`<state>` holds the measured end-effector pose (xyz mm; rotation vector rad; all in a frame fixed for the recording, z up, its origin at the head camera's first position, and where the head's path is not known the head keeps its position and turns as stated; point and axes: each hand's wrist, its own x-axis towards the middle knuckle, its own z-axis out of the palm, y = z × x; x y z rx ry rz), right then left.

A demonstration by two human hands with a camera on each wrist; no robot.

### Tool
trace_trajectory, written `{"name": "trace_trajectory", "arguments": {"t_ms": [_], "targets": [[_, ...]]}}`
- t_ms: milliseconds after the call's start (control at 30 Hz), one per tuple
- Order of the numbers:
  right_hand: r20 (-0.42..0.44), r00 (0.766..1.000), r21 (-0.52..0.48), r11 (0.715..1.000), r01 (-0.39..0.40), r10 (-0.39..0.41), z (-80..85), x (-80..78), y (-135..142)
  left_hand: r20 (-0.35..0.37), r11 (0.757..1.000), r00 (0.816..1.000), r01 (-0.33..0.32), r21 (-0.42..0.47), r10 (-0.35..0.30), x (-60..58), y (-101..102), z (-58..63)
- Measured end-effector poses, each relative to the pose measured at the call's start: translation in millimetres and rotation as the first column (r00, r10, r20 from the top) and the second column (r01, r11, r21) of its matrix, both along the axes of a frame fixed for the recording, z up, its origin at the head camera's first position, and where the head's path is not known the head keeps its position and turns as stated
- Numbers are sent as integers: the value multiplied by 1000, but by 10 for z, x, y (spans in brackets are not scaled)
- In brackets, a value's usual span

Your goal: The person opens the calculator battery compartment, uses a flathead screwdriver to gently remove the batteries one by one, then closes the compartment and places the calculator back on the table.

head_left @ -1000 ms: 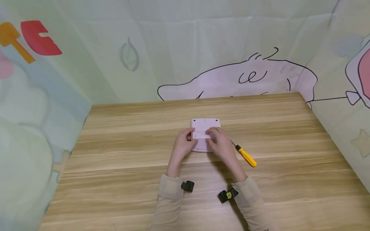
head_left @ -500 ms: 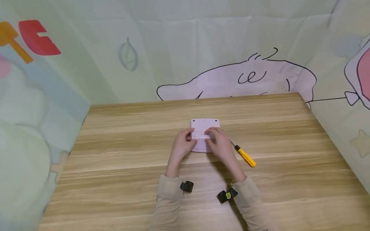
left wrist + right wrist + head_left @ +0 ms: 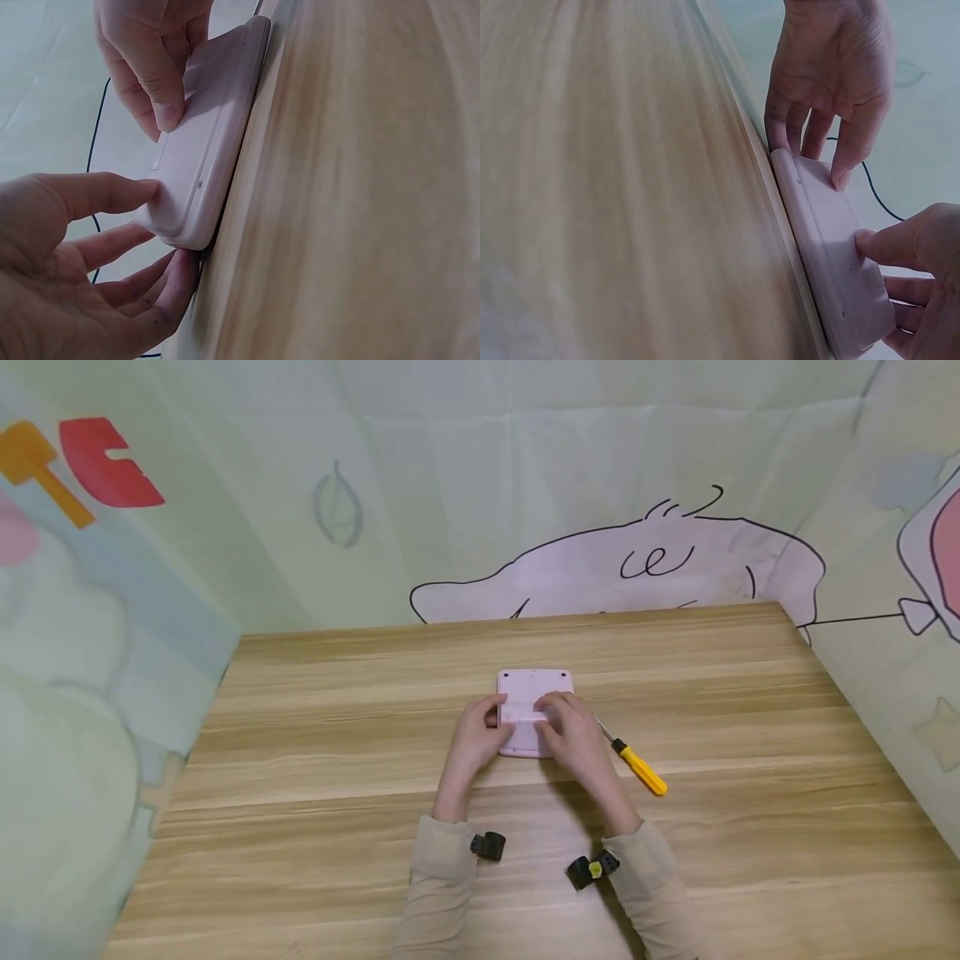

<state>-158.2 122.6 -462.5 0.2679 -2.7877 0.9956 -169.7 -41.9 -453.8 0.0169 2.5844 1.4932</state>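
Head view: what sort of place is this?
Probably a makeshift indoor workspace: a wood-grain table, creased pale-green cartoon-printed sheeting behind it, and a yellow-handled metal screwdriver lying beside a flat pale-pink rectangular device.

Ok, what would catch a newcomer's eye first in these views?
Probably the yellow-handled screwdriver, on the wooden table just right of the right hand. Next, the pale pink case near the table's middle, held by that hand and the left hand. Behind the table, a large cartoon figure shows on the wall covering.
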Motion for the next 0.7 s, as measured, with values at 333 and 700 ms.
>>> {"name": "trace_trajectory", "arguments": {"t_ms": [333, 700], "targets": [[-3, 1000, 5, 1000, 0, 0, 3, 5, -4, -16, 1000, 1000, -3, -21, 3, 4, -5, -4], [-31, 1000, 0, 1000, -5, 5, -1, -1, -1, -3, 1000, 1000, -8, -18, 8, -1, -1, -8]]}}
